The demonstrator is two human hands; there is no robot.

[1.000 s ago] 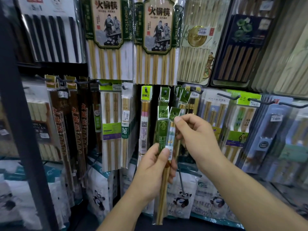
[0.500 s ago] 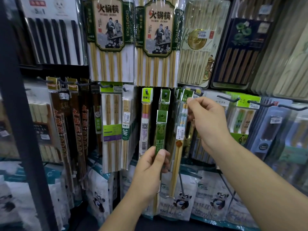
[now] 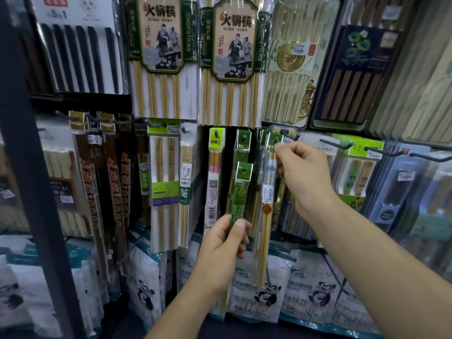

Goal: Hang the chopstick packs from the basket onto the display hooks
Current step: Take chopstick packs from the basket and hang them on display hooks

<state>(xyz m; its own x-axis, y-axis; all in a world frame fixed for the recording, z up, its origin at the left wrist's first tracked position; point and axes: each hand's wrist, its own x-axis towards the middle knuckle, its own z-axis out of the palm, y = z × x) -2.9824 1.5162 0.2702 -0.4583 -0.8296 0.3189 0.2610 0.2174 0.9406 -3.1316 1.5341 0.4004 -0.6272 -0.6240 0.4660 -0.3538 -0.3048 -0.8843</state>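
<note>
Beside display hooks (image 3: 337, 144), pack (image 3: 266, 199) hangs below right hand (image 3: 305, 177).

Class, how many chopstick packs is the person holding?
2: green pack in the left hand; pale pack pinched near its top by the right hand. More may hide behind.

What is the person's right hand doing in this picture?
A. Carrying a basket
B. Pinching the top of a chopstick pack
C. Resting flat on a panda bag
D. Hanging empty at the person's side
B: the right hand pinches the green top of a chopstick pack and holds it up high, while the left hand grips a separate green pack lower down.
</note>
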